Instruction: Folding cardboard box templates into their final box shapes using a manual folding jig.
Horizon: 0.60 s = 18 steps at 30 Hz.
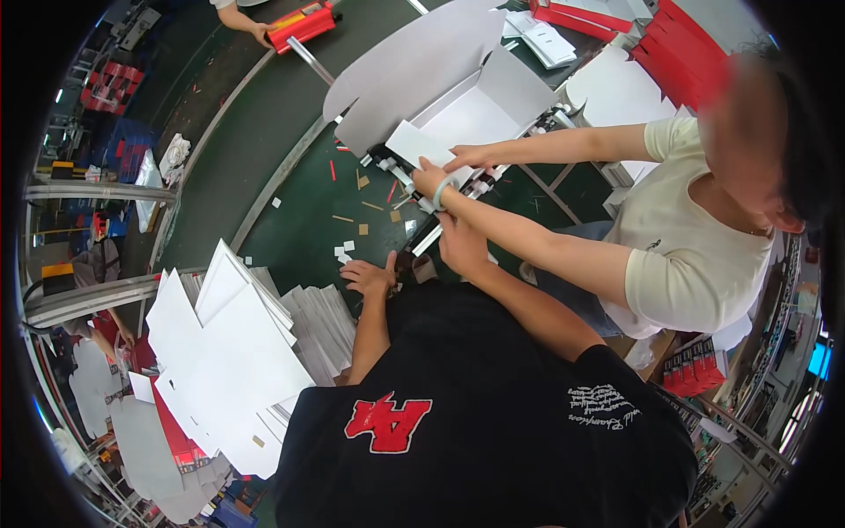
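Note:
My left hand (370,276) lies with fingers spread on the dark green bench (299,224), beside small white and tan card scraps (349,245). It holds nothing. My right hand (463,245) is raised next to a metal rail (429,239), close under a co-worker's forearm; its fingertips are partly hidden, so I cannot tell what they touch. In front of both hands stands an open white cardboard box (475,110) with a large grey-white lid flap (414,66), set in a metal frame (396,172). The co-worker's two hands (431,180) rest at the box's near left corner.
A co-worker in a cream T-shirt (687,238) leans in from the right. Stacked flat white card sheets (233,343) stand at my left. At the top, another person's hand (262,35) touches a red box (301,28). Red sheets (678,53) lie at the upper right.

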Motion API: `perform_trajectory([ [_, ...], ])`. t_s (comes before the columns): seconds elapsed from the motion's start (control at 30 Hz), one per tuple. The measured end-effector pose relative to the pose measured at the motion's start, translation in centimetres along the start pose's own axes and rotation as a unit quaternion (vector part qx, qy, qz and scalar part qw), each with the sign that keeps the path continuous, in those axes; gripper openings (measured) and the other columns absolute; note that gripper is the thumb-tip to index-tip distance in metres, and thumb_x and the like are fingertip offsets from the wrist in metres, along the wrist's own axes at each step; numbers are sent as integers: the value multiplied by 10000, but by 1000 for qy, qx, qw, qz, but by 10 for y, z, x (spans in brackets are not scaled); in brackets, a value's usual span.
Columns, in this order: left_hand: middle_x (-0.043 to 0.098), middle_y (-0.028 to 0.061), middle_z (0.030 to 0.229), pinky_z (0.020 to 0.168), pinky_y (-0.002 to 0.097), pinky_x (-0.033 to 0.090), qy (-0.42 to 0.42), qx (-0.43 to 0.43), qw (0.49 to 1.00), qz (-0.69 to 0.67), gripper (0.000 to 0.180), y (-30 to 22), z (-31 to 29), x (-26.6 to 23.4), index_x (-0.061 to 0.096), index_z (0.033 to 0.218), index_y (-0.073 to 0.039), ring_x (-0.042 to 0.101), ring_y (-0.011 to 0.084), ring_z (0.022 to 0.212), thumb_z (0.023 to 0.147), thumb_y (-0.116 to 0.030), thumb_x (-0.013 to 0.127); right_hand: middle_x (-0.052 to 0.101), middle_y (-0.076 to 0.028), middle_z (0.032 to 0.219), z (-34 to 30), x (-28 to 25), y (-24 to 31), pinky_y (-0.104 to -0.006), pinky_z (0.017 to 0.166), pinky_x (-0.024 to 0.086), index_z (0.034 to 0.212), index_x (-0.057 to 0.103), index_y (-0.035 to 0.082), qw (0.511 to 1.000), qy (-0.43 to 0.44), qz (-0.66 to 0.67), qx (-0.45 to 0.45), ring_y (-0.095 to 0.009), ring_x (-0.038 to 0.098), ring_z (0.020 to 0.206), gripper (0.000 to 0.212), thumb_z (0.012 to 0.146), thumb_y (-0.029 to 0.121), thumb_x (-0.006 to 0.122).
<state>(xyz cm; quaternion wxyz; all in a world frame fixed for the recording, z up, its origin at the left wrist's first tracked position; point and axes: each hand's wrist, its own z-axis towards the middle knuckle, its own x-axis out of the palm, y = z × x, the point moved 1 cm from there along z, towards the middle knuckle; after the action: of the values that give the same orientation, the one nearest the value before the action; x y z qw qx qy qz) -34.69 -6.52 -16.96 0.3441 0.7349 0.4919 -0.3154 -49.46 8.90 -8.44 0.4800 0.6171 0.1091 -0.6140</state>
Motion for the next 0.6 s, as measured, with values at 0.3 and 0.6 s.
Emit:
perform_trajectory([
  [0.3,56,350,1460,1083,554,178,0,2,1000,-1,1189,-1,3,4,51,1399,158,61,458,1378,767,-822,284,504,-160,1141,-2,0,-3,-421,843,422,1006,572,54,998,14,-31,-51,-320,486,1059,319,698,108,630],
  [0.6,57,365,1450,1077,567,176,-13,13,1000,-12,1188,0,-3,2,60,1390,170,62,469,1372,770,-818,286,517,-153,1186,-1,-2,-3,-399,898,388,940,598,33,993,2,-60,-100,-297,469,1128,266,685,104,619],
])
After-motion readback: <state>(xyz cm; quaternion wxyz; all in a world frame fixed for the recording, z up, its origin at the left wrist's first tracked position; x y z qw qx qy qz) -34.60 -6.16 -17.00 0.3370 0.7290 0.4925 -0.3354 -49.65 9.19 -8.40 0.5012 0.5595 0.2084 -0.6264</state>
